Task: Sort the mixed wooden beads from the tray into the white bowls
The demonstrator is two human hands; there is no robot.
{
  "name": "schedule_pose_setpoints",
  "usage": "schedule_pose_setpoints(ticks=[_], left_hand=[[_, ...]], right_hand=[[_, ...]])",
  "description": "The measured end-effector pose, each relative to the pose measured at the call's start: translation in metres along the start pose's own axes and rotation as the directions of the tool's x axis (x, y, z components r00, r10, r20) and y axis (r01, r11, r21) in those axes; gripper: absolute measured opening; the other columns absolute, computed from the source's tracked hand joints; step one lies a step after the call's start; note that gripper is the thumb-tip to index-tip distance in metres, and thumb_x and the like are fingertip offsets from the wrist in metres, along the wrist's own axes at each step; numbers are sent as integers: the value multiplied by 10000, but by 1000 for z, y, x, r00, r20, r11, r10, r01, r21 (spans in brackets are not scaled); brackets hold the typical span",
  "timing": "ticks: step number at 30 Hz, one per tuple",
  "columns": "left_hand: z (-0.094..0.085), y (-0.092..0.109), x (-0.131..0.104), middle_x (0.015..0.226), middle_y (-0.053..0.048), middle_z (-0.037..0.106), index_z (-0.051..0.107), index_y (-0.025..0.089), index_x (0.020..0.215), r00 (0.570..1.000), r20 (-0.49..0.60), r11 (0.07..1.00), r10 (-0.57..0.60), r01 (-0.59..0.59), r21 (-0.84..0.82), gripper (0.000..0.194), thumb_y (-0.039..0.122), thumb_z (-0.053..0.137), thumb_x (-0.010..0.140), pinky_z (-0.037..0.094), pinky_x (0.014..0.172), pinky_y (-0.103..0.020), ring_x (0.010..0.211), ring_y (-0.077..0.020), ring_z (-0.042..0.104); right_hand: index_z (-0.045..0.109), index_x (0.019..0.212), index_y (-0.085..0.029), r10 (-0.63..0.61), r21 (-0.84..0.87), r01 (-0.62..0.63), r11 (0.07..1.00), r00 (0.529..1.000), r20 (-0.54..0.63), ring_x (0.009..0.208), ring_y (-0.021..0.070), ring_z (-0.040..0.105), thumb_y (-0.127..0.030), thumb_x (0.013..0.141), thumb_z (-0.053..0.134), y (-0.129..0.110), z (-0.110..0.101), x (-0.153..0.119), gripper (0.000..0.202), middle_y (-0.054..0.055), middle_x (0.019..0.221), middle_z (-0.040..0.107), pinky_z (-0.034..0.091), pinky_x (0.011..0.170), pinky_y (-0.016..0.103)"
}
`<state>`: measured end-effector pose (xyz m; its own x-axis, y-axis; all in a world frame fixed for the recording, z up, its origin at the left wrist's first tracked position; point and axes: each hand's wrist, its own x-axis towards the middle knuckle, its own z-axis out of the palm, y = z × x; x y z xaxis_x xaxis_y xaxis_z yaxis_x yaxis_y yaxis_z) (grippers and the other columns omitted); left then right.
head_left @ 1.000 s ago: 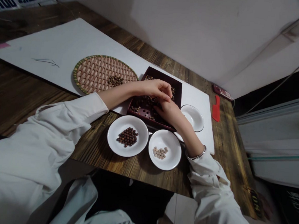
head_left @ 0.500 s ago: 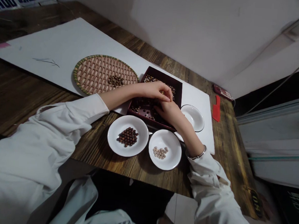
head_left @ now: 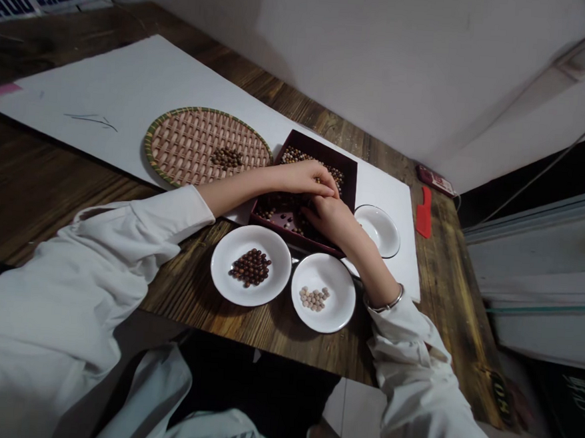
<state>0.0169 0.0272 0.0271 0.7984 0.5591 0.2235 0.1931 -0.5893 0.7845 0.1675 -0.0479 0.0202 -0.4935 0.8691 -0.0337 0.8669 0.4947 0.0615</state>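
Over a dark red box [head_left: 351, 176] holding loose brown, dark and pale beads [head_left: 297, 155], my two hands meet. My left hand [head_left: 309, 178] reaches in from the left, its fingers curled and closed, the tips against the back of my right hand [head_left: 331, 215]. Bent inward over the beads, the right hand is closed too, most of its fingers hidden. Anything pinched in either hand is too small or covered. In front of the box, one white dish [head_left: 223, 267] carries dark brown beads [head_left: 250, 267]; another white dish [head_left: 336, 305] carries pale beads [head_left: 314, 298].
A round woven tray [head_left: 177, 147] with a small heap of brown beads [head_left: 226, 158] lies left of the box on a white board [head_left: 116, 86]. Right of the box stands another white dish [head_left: 385, 233], partly behind my forearm. Farther right are a red comb-shaped piece [head_left: 424, 213] and a dark red device [head_left: 435, 180].
Both hands stay almost in place over the box, with only a tiny shift of the fingers. The dishes, tray and their beads look the same.
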Motion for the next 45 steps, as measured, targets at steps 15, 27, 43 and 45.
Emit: schedule_pose_setpoints(ticks=[15,27,43,45], left_hand=[[3,7,-2,1130,-33,739,737,169,1129,1000,9,977,-23,21,214,323,197,526,886,452,950,-233,1056,-150,654],[3,7,-2,1136,-23,737,734,173,1115,1000,-3,976,-25,25,217,313,208,519,890,461,955,-232,1067,-145,656],[5,12,-5,1089,-22,756,742,165,1086,996,-91,972,3,18,236,301,179,511,895,460,980,-257,1049,-151,672],[5,11,-4,1085,-20,758,742,167,1085,994,-108,970,15,12,243,295,188,516,896,462,976,-255,1048,-150,674]], right_hand=[[645,1151,-42,-13,-4,13,1000,1000,-7,1075,296,662,-245,958,499,-3,-3,0,316,208,1136,699,490,926,356],[639,1162,-27,-42,-18,42,999,999,-14,1043,289,674,-230,954,520,-1,0,1,314,206,1133,700,512,908,364],[666,1094,-42,-82,39,91,995,978,-193,1111,305,631,-203,914,550,4,8,4,268,209,1126,695,476,984,413],[663,1087,-49,-89,49,103,993,969,-232,1113,310,621,-203,913,547,6,11,4,260,209,1128,689,477,977,424]])
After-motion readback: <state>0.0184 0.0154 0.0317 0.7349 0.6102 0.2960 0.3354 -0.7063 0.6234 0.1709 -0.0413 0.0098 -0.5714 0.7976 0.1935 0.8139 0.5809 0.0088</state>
